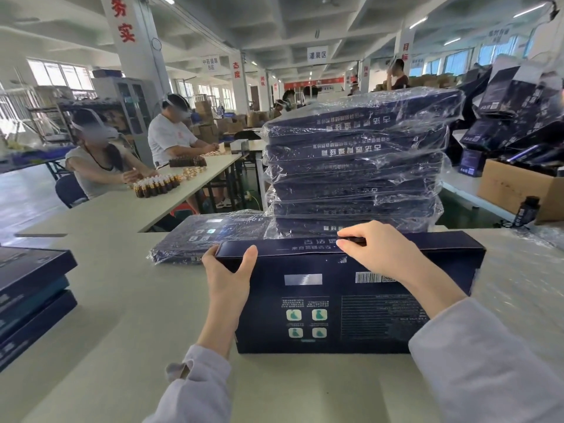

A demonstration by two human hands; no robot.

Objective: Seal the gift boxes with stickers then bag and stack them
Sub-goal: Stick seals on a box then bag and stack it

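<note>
A dark blue gift box (341, 303) lies flat on the table in front of me, its back side with barcode and icons facing up. My left hand (227, 276) grips the box's far left corner, thumb on top. My right hand (375, 250) rests on the far top edge near the middle, fingers curled over the edge and pressing there. Any sticker under the fingers is hidden. Behind the box stands a tall stack of bagged boxes (357, 166) wrapped in clear plastic. One more bagged box (210, 239) lies flat to its left.
Unbagged dark boxes (30, 297) are piled at the table's left edge. Bubble wrap (525, 288) covers the table on the right. A cardboard carton (518, 187) and loose box sleeves sit at the back right. Seated people (100, 160) work with small bottles at another table.
</note>
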